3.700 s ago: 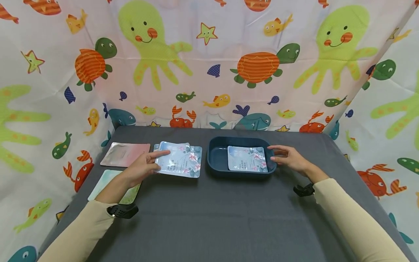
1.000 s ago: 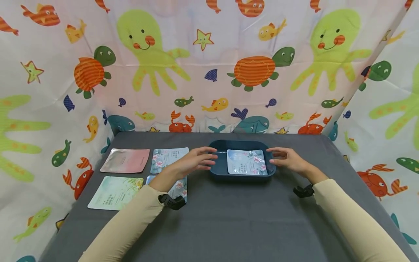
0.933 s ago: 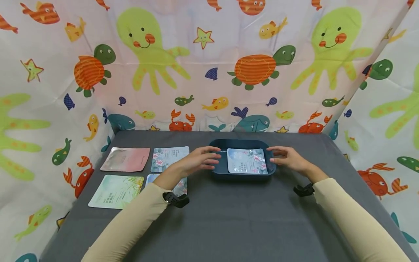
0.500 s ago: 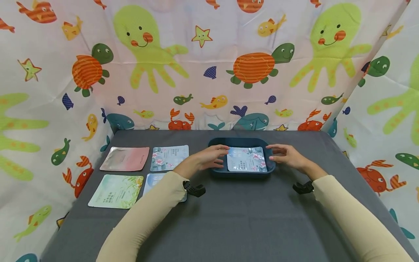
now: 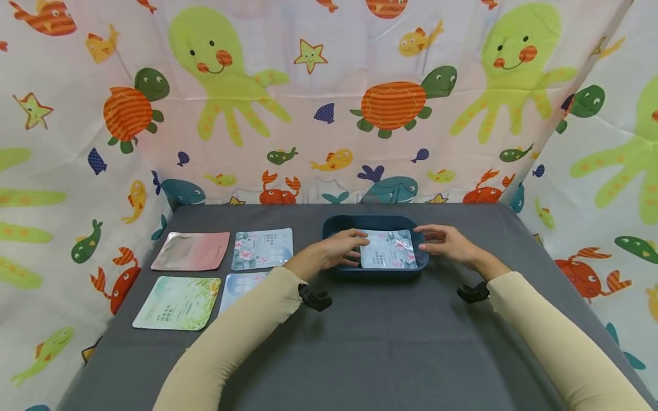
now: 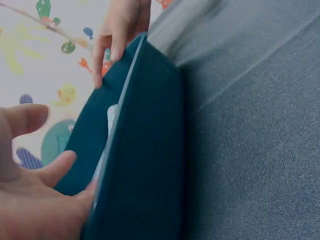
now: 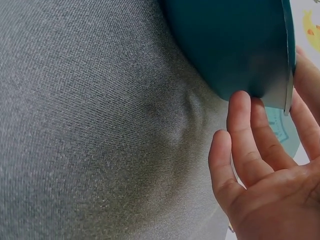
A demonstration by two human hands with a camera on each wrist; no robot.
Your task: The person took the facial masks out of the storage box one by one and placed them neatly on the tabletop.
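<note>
A dark teal plastic basin [image 5: 377,274] holds a light-blue floral sachet [image 5: 388,249], apparently a face mask packet. My left hand [image 5: 336,251] reaches over the basin's near left side, its fingertips at the sachet's left edge. In the left wrist view, the fingers of that hand [image 6: 35,175] are spread; whether they touch the sachet cannot be told. My right hand [image 5: 449,245] rests at the basin's right end, with loosely bent fingers. Its fingertips [image 7: 241,102] lie against the outer wall in the right wrist view.
Left of the basin on the grey tabletop [image 5: 401,348] lie a pink sachet [image 5: 192,251], a green sachet [image 5: 177,302] and two blue floral sachets [image 5: 262,248], the nearer one partly under my left sleeve [image 5: 236,325]. A sea-animal curtain [image 5: 334,137] encloses the table.
My left hand, earlier on a blue sachet at the left, let it go and moved right into the basin. That sachet now lies flat below the other blue one. My right hand stayed at the basin.
</note>
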